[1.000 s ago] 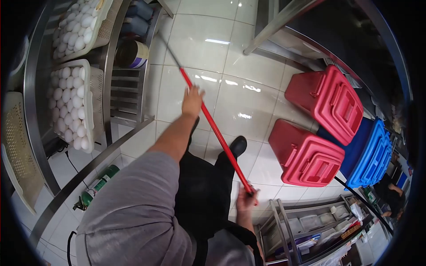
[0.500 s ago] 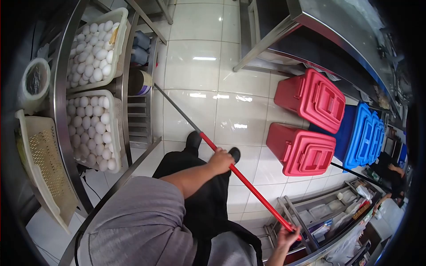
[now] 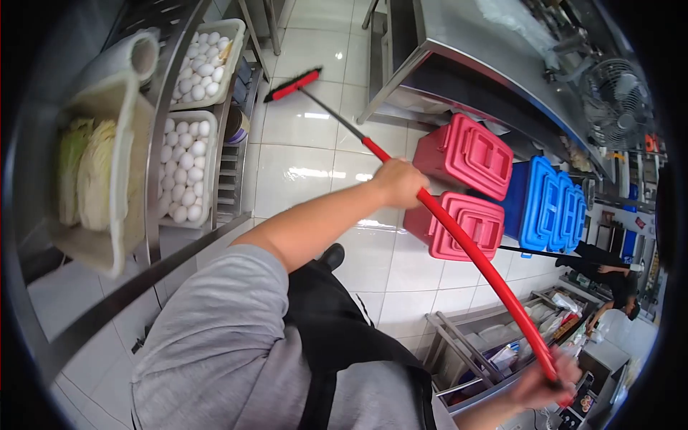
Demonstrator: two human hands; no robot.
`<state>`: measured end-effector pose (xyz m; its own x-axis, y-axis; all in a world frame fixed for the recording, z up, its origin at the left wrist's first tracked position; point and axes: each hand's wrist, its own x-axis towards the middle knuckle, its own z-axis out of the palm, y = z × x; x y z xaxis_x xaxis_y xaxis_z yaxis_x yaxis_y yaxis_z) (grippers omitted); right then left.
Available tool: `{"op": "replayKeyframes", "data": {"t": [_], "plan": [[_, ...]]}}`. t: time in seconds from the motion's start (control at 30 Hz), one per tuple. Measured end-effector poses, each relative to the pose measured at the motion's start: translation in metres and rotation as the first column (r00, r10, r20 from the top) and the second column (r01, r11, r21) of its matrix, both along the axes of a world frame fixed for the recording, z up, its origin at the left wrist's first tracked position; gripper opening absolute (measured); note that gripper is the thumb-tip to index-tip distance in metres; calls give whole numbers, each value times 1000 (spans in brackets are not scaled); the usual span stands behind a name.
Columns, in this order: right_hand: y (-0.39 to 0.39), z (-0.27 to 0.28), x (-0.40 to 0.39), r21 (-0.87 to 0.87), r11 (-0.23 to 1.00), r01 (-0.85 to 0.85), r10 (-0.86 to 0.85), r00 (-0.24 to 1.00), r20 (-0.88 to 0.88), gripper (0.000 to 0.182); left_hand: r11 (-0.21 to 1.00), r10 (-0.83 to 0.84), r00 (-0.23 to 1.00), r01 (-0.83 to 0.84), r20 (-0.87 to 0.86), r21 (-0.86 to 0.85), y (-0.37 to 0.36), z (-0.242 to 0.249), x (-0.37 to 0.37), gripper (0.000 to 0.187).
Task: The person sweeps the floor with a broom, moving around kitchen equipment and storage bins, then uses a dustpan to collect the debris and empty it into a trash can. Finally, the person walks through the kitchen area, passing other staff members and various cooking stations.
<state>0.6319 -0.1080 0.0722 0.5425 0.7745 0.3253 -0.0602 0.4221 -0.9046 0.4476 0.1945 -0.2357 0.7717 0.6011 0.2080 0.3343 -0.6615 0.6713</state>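
A long-handled floor brush (image 3: pixel 473 254) runs diagonally across the view, with a red handle and a grey lower shaft. Its red head with a black edge (image 3: pixel 294 84) is on the white tiles at the far end. My left hand (image 3: pixel 400 183) is closed around the upper-middle part of the red handle, arm stretched forward. At the lower right, my right hand (image 3: pixel 548 380), somewhat blurred, grips the handle's near end.
Two red lidded bins (image 3: pixel 466 226) and several blue ones (image 3: pixel 552 208) stand right of the handle. Crates of white eggs (image 3: pixel 208 172) and a bin of cabbage (image 3: pixel 118 215) sit on the left rack. A steel table (image 3: pixel 487 50) stands ahead; another person (image 3: pixel 609 272) is far right.
The brush head has come into view from beside the left rack, out on the tiles. My left hand has moved forward and right; my right hand has moved right. The view has shifted.
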Motion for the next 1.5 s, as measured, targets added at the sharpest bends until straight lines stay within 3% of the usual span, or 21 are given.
{"op": "replayKeyframes", "data": {"t": [0.13,0.27,0.37,0.43,0.47,0.6,0.63,0.67,0.7,0.73,0.8,0.9,0.97,1.0,1.07,1.17,1.23,1.3,1.37,1.47,1.5], "plan": [[-20,142,-25,447,804,-393,389,915,105,28,999,-20,938,35,345,-36,-123,101,-6,21],[-26,178,-51,413,366,-834,803,507,312,28,938,-224,943,277,244,-210,-226,114,-37,33],[-23,150,-61,267,577,-772,745,631,217,39,890,-211,931,309,298,-335,-239,56,-51,29],[-16,132,-85,286,629,-723,680,690,248,40,936,-208,962,248,178,-249,-220,32,-64,11],[-13,125,-97,286,649,-705,650,709,273,41,943,-205,933,269,297,-196,-206,18,-70,12],[22,41,-120,148,663,-734,683,674,281,37,982,77,969,-32,236,-188,-79,-62,-87,11],[42,5,-129,72,804,-591,489,725,485,29,951,309,948,-305,81,-59,-38,-58,-90,13],[69,-29,-136,45,913,-407,273,687,673,22,898,439,875,-429,-206,93,-2,-41,-97,27],[88,-51,-132,-159,981,-109,185,290,939,9,860,510,848,-500,-143,102,25,-47,-97,30],[123,-74,-140,-121,957,-264,262,603,754,4,818,575,814,-567,-81,101,46,-55,-96,34],[172,-125,-122,-102,959,-265,273,758,593,5,857,516,856,-514,-40,39,73,-32,-75,47],[159,-50,-90,-74,997,-34,67,851,520,17,936,329,880,-353,344,7,61,50,-46,34],[141,36,-88,232,942,-241,103,869,484,39,974,189,840,-228,509,15,21,105,-33,25],[125,68,-85,266,923,-279,48,768,639,45,987,131,803,-161,581,-1,-3,121,-31,21],[125,91,-126,298,911,-284,156,907,390,45,988,137,890,-90,434,-127,-34,128,-35,19],[162,76,-154,228,887,-403,281,860,426,41,984,125,829,-34,546,-175,-17,87,-37,30],[196,43,-164,265,946,-189,93,937,337,48,975,83,714,87,695,-205,38,60,-32,33],[237,-11,-162,89,988,-126,59,840,539,40,976,175,791,-59,587,-211,112,23,-27,26],[282,-71,-163,-64,994,-83,105,790,604,35,958,265,890,-288,370,9,179,-3,-35,23],[305,-68,-166,-83,992,-98,129,762,635,34,889,281,866,-397,413,228,219,13,-37,23],[304,-54,-165,-70,995,-71,99,789,606,33,941,278,866,-332,416,63,214,32,-34,25]]}}
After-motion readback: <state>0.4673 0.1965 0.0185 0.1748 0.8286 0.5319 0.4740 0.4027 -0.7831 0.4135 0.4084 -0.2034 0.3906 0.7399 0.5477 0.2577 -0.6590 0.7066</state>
